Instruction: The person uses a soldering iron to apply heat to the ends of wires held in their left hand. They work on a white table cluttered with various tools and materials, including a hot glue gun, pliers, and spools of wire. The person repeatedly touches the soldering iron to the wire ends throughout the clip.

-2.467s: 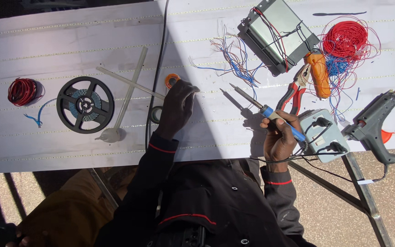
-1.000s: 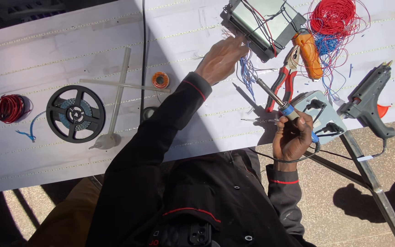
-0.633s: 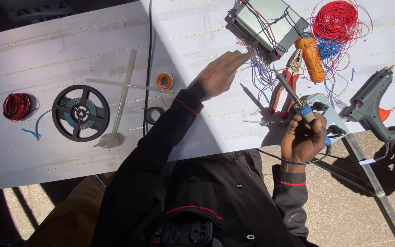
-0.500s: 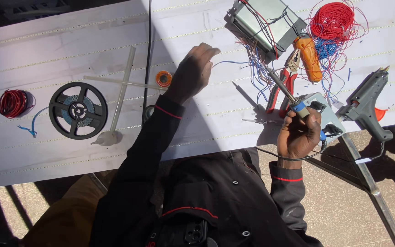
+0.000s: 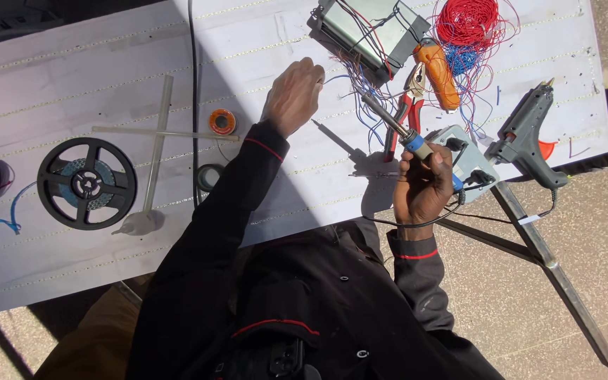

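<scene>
Left hand (image 5: 293,95) has slid back from the grey metal box (image 5: 371,32) to centre-top, loosely curled, apparently empty, while right hand (image 5: 423,186) keeps gripping the soldering iron (image 5: 395,130).

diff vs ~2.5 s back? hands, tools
Left hand moved from beside the small orange spool up and right toward the loose wires, near the grey box. Right hand keeps gripping the soldering iron. Reel, glue gun unmoved.
</scene>
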